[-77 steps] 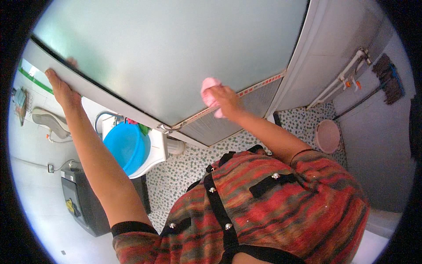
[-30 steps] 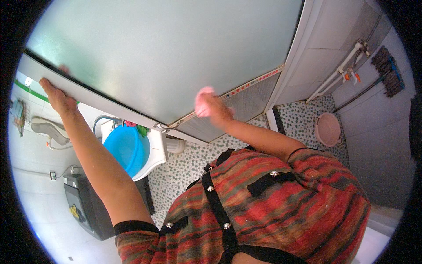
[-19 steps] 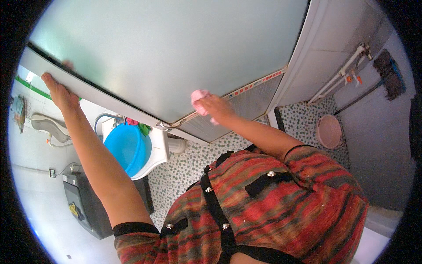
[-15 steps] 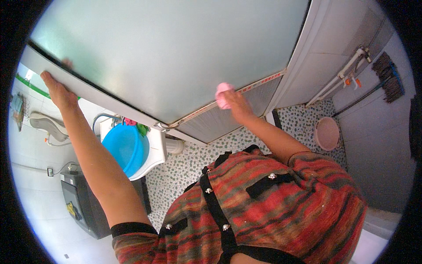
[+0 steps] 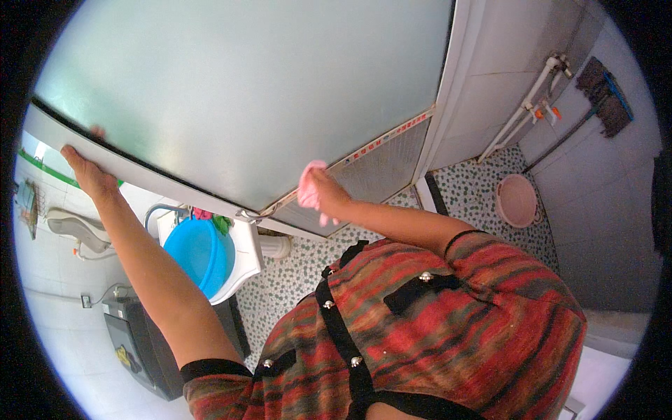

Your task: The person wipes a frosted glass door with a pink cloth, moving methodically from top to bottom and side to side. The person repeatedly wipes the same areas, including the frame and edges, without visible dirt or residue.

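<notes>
A door with a large frosted glass pane and a white frame stands in front of me. My left hand grips the frame's left edge, and its fingertips show faintly through the glass on the other side. In my right hand is a pink cloth, bunched up at the lower part of the pane, by the rail with a red-printed strip. Part of the cloth hangs below the fingers. Below the rail is a smaller ribbed panel.
Left of the door, a blue basin sits on a white washbasin. A dark box-shaped appliance stands lower left. On the right are a pink tub, white pipes with orange-handled taps and a mop against the wall.
My right hand has moved left along the rail with the pink cloth, toward the door's hinge-like fitting. My left hand keeps its hold on the frame; the view has shifted slightly.
</notes>
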A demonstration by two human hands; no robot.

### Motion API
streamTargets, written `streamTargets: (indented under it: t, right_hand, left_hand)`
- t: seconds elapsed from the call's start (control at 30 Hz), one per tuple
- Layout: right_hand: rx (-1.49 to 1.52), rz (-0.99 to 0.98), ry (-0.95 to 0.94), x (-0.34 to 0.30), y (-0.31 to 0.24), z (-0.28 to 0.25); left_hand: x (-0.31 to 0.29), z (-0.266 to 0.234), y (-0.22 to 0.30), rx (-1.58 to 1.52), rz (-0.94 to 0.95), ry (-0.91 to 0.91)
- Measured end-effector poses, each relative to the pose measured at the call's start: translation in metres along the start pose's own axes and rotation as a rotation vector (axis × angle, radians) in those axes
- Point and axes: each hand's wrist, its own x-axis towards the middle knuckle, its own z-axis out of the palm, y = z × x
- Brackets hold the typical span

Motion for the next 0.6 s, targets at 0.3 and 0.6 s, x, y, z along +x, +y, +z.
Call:
streamTargets:
  t: [0.3, 0.6]
  right_hand:
    - [0.167, 0.442, -0.376, -0.003, -0.008, -0.039]
    - [-0.166, 0.186, -0.005, -0.004, 0.098, -0.07]
  left_hand:
    - [0.019, -0.037, -0.014, -0.036, 0.098, -0.184]
    - [-0.005, -0.006, -0.003, 0.016, 0.081, -0.023]
